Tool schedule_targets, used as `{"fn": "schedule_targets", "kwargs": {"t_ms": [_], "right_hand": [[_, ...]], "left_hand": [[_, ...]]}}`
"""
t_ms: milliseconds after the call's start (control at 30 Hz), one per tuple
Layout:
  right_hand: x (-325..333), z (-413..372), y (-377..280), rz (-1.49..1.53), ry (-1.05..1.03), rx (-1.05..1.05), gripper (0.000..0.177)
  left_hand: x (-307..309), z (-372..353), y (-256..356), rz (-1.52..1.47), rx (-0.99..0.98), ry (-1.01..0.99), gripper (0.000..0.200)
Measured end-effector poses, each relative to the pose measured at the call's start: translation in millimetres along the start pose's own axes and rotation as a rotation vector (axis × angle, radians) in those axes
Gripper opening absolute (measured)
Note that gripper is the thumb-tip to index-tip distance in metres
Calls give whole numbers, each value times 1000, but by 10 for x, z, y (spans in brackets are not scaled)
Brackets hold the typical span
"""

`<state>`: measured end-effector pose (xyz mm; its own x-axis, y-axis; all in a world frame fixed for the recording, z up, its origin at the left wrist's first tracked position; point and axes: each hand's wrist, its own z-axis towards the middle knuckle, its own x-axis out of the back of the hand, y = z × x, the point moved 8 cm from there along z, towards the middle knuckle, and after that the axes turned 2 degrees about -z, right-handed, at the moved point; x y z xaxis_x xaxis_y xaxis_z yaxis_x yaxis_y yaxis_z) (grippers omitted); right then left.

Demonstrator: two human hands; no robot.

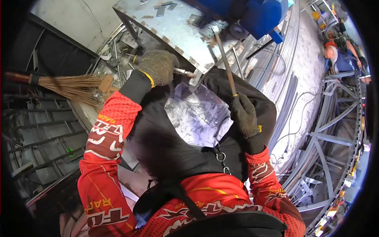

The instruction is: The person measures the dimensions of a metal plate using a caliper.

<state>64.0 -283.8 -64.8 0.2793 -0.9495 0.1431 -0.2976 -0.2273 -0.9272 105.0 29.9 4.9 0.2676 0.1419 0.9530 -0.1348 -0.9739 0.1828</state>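
- the right hand point(244, 115), gloved, is wrapped round the lower end of a long-handled tool point(225, 61); its fingers are closed on the shaft, the forearm coming up from below by the right knee.
- that tool's long axis runs away from the person, leaning a little left, its far end over the metal table's near right part; glare blurs the tip.
- the left hand point(158, 67), gloved too, is shut in a fist round a slim metal tool point(184, 72), back of the glove up, the arm reaching forward and bent in at the wrist.
- the slim one lies crosswise, left to right, tipping slightly toward the person at its right end, by a small metal piece point(195, 80) at the table's near corner; i can't tell whether they touch.
- the metal table point(179, 37) stands just ahead, flat scraps point(160, 11) loose on top.
- beyond its right side sits a blue machine point(258, 17).
- off left, a broom point(65, 85) points its bristles toward the left arm.
- to the right, long metal bars point(290, 98) lie in bundles by a curved metal frame point(335, 138); another person point(344, 59) is farther off.
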Motion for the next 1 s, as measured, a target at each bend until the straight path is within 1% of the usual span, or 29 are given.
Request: {"fn": "schedule_targets", "kwargs": {"t_ms": [33, 67, 133, 167, 233, 267, 300, 333, 400, 433, 500, 533, 600, 633, 733, 767, 833, 867, 933, 967, 1000], "right_hand": [[-28, 4, 25, -18, -33, -10, 24], [-36, 2, 31, -18, -37, -14, 24], [-76, -41, -58, -156, -65, -12, 23], [-64, -36, -48, -159, -64, -16, 23], [-78, -40, -89, -194, -114, 65, 24], [-54, -39, -78, -196, -109, 58, 24], [-52, -15, -71, -197, -118, 46, 24], [-68, 1, -60, -197, -131, 35, 25], [-96, 18, -66, -195, -122, 25, 25], [-91, 27, -84, -194, -107, 19, 25], [-131, 7, -157, -157, -108, 34, 25], [-143, 8, -194, -123, -114, 54, 25], [-127, 28, -155, -165, -119, 58, 25], [-132, 49, -140, -206, -125, 67, 25], [-171, 53, -108, -167, -114, 69, 27], [-174, 19, -110, -165, -114, 63, 27], [-209, -23, -194, -312, -114, 102, 28], [-234, -50, -199, -309, -116, 103, 28], [-272, -162, -353, -565, -27, 307, 29], [-297, -191, -344, -566, -28, 308, 29], [-320, -239, -371, -614, 12, 364, 28]], "left_hand": [[-62, 35, -36, 87, 11, -23, 33], [-130, 62, -81, 86, 15, -28, 33], [-195, 85, -147, 12, 22, 57, 33], [-252, 95, -183, -40, 29, 67, 32], [-372, 102, -237, -68, 43, 68, 32], [-432, 114, -262, -92, 63, 71, 33], [-451, 137, -270, -90, 94, 18, 34], [-423, 156, -268, -91, 96, 15, 34], [-398, 200, -253, -36, 89, -60, 35], [-360, 210, -246, -35, 86, -61, 35], [-273, 215, -161, -18, -7, 0, 34], [-264, 223, -145, -19, -9, -1, 34], [-245, 213, -85, -65, -51, 21, 34], [-274, 229, -90, -64, -48, 21, 34], [-345, 339, -63, -78, -35, 32, 34], [-400, 344, -57, -85, -36, -9, 34], [-421, 305, -68, -86, -25, -47, 34], [-446, 285, -63, -115, -19, -75, 34], [-534, 281, -66, -146, -15, -104, 33], [-589, 302, -74, -142, -34, -90, 32], [-568, 283, -44, -137, -53, -75, 31]]}}
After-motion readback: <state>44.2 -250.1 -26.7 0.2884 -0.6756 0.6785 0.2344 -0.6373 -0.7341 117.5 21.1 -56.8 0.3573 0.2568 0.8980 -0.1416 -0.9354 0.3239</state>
